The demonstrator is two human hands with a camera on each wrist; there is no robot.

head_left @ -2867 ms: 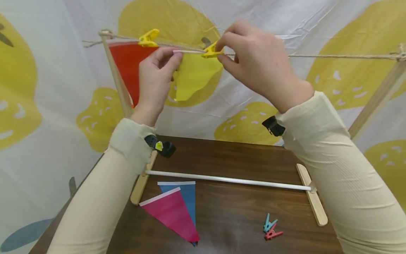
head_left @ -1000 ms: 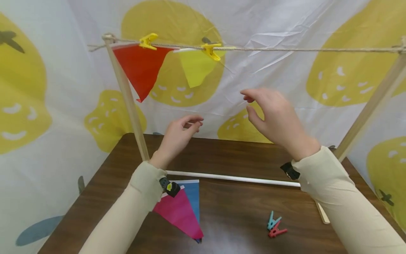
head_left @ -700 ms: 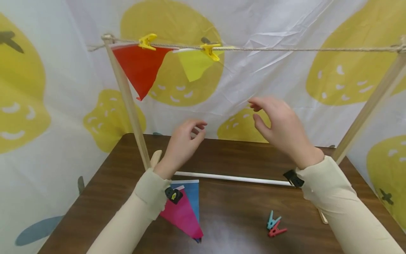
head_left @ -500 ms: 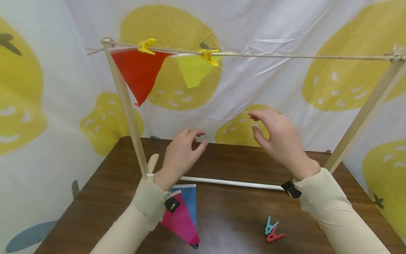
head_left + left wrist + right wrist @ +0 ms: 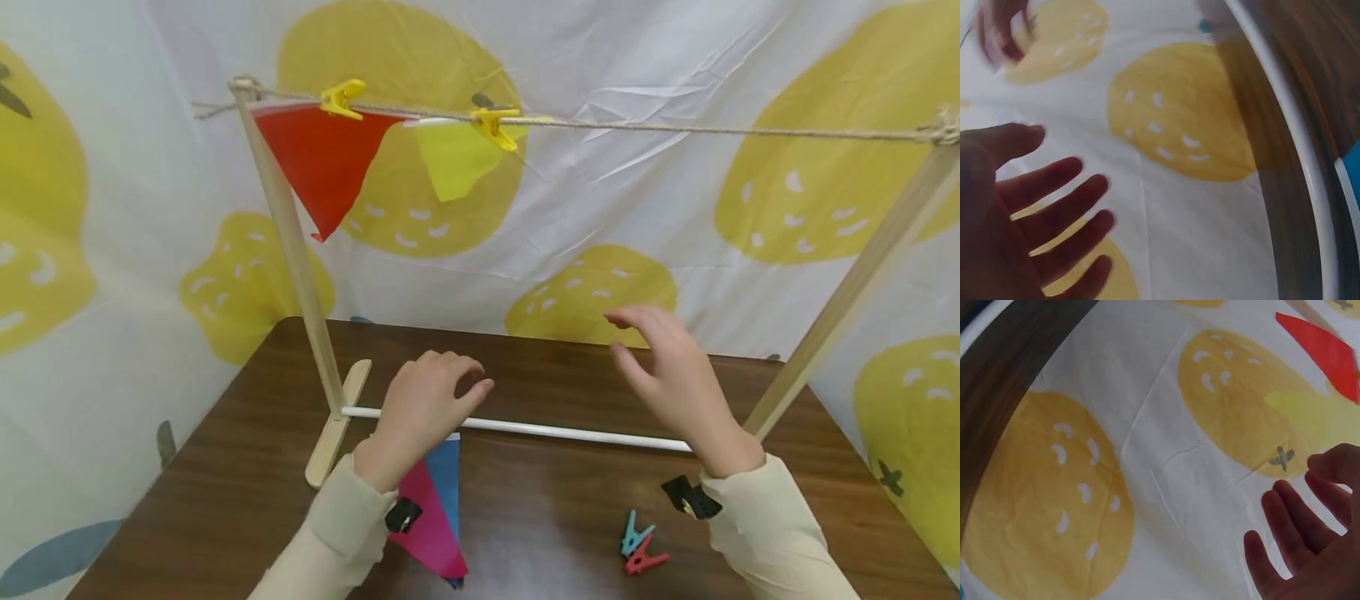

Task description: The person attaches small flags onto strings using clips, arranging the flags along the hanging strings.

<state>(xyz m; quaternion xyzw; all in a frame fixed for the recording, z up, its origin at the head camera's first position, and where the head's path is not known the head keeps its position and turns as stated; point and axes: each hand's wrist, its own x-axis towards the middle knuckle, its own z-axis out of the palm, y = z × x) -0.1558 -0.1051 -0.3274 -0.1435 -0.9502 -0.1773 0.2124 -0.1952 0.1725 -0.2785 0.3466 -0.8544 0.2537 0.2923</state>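
Note:
My left hand (image 5: 431, 408) hovers over the white crossbar with loosely bent fingers and nothing in them. Below it, a pink pennant (image 5: 431, 525) lies over a blue pennant (image 5: 446, 479), both partly hidden by that hand and wrist. My right hand (image 5: 671, 375) hangs in the air, thumb and fingers apart, holding nothing. On the table in front of it lie a teal clothespin (image 5: 634, 535) and a red clothespin (image 5: 643, 557). Above, a red pennant (image 5: 326, 158) and a yellow pennant (image 5: 457, 158) hang from the twine (image 5: 637, 126), each under a yellow clothespin (image 5: 343, 98).
A wooden post (image 5: 288, 242) at left and another post (image 5: 847, 292) at right carry the twine. A white crossbar (image 5: 555, 431) joins their feet on the brown table (image 5: 547, 517). Behind hangs a lemon-print cloth (image 5: 570, 192).
Both hands have let go of the yellow pennant and its clothespin, which now hang on the twine. They have come down from the line toward the table.

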